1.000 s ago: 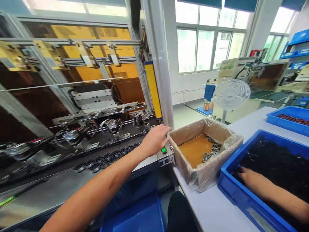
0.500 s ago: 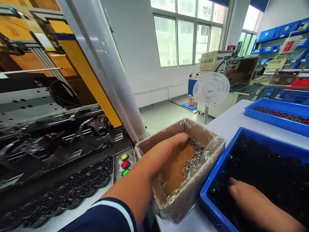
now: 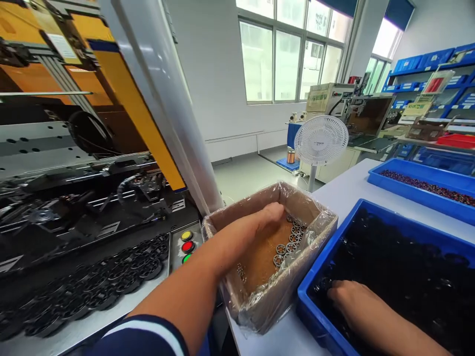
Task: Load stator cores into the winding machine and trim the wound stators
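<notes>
Head view: metal rings (image 3: 291, 245) lie at centre frame, mostly along the right side of the floor of a plastic-lined cardboard box (image 3: 291, 287). Left hand (image 3: 273, 213) reaches into the box's far end, just beside the uppermost rings; fingers hidden, so grip cannot be told. Right hand (image 3: 347, 296), lower right, is down among black parts (image 3: 401, 257) in a blue bin (image 3: 315, 316); fingertips buried, grip likewise not determinable. Hands well apart.

Box and bin stand side by side on a white table (image 3: 351, 180). Behind the bin, right edge: blue tray (image 3: 408, 195) of small dark-reddish pieces. Lower left: black spoked parts (image 3: 92, 284) heaped in a band along the machine, near yellow (image 3: 186, 236) and red buttons (image 3: 188, 246). White fan (image 3: 321, 140) stands beyond the box.
</notes>
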The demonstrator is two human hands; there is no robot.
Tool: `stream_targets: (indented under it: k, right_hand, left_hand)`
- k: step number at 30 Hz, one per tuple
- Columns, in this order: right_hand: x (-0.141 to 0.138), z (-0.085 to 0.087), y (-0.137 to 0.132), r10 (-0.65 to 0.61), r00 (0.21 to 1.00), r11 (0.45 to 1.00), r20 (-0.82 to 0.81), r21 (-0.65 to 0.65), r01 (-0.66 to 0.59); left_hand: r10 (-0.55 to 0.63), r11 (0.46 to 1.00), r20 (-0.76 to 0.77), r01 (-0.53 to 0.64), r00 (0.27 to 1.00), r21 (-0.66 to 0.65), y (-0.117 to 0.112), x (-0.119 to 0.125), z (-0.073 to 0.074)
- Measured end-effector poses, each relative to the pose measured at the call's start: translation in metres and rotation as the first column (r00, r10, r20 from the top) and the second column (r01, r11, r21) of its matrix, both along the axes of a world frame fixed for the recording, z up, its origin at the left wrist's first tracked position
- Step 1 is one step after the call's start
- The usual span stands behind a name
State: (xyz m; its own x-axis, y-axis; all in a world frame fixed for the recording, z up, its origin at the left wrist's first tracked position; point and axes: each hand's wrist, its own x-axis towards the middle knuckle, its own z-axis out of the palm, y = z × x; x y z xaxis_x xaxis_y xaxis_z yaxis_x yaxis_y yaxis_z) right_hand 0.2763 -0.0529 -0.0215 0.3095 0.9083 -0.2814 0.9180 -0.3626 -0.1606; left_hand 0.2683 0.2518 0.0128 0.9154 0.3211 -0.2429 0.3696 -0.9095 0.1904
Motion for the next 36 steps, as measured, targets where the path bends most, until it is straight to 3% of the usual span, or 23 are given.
stream_targets:
  k: [3,6,8,10,11,13,14,15,16,18,20,22,27,30,33,36]
  right_hand:
    - [0.005,0.006,0.0,0.017,0.999,0.993,0.028,0.116,-0.02]
    - [0.007,0.015,-0.002,0.033,0.997,0.962,0.065,0.269,-0.049]
    - [0.002,0.024,-0.002,0.04,0.994,0.926,0.1,0.369,-0.075]
    - [-0.013,0.038,0.0,0.07,0.985,0.805,0.155,0.575,-0.148]
    - [-0.026,0.046,0.002,0.104,0.976,0.696,0.191,0.687,-0.208]
    - [-0.06,0.063,0.004,0.216,0.941,0.436,0.262,0.836,-0.332]
    - [-0.08,0.071,0.005,0.292,0.913,0.353,0.287,0.855,-0.381]
    - [-0.1,0.076,0.005,0.38,0.876,0.314,0.295,0.85,-0.423]
    - [-0.119,0.08,0.005,0.464,0.837,0.298,0.289,0.839,-0.455]
    - [-0.15,0.081,0.003,0.601,0.763,0.293,0.238,0.823,-0.487]
    - [-0.167,0.077,0.001,0.669,0.72,0.299,0.186,0.819,-0.489]
    - [-0.175,0.071,-0.001,0.687,0.707,0.305,0.168,0.817,-0.49]
    - [-0.179,0.065,-0.006,0.671,0.707,0.256,0.224,0.824,-0.505]
    - [-0.178,0.065,-0.008,0.663,0.72,0.256,0.206,0.841,-0.476]
    - [-0.174,0.062,-0.01,0.618,0.755,0.275,0.219,0.84,-0.469]
    - [-0.169,0.059,-0.012,0.608,0.74,0.287,0.287,0.79,-0.542]
  left_hand:
    - [-0.019,0.988,0.208,0.05,0.978,-0.145,-0.017,-0.045,0.045]
    - [0.014,0.948,0.42,0.122,0.908,-0.295,-0.044,-0.116,0.078]
    - [0.1,0.916,0.504,0.119,0.858,-0.384,-0.068,-0.172,0.079]
    - [0.217,0.865,0.554,0.105,0.804,-0.491,-0.095,-0.223,0.062]
    - [0.297,0.811,0.573,0.115,0.763,-0.574,-0.109,-0.245,0.05]
    - [0.53,0.525,0.553,0.262,0.643,-0.809,-0.137,-0.28,0.023]
    - [0.612,0.396,0.514,0.329,0.601,-0.857,-0.15,-0.293,0.011]
    - [0.675,0.285,0.47,0.386,0.57,-0.877,-0.163,-0.303,0.0]
    - [0.711,0.217,0.435,0.416,0.552,-0.883,-0.175,-0.311,-0.008]
    - [0.755,0.141,0.388,0.447,0.529,-0.883,-0.195,-0.322,-0.018]
    - [0.769,0.109,0.379,0.479,0.515,-0.871,-0.209,-0.329,-0.024]
    - [0.77,0.115,0.397,0.502,0.5,-0.857,-0.218,-0.332,-0.028]
    - [0.764,0.231,0.484,0.519,0.427,-0.823,-0.228,-0.334,-0.034]
    - [0.739,0.278,0.529,0.527,0.416,-0.803,-0.229,-0.336,-0.034]
    - [0.747,0.27,0.523,0.531,0.411,-0.803,-0.229,-0.339,-0.032]
    - [0.757,0.235,0.497,0.532,0.425,-0.813,-0.229,-0.342,-0.032]
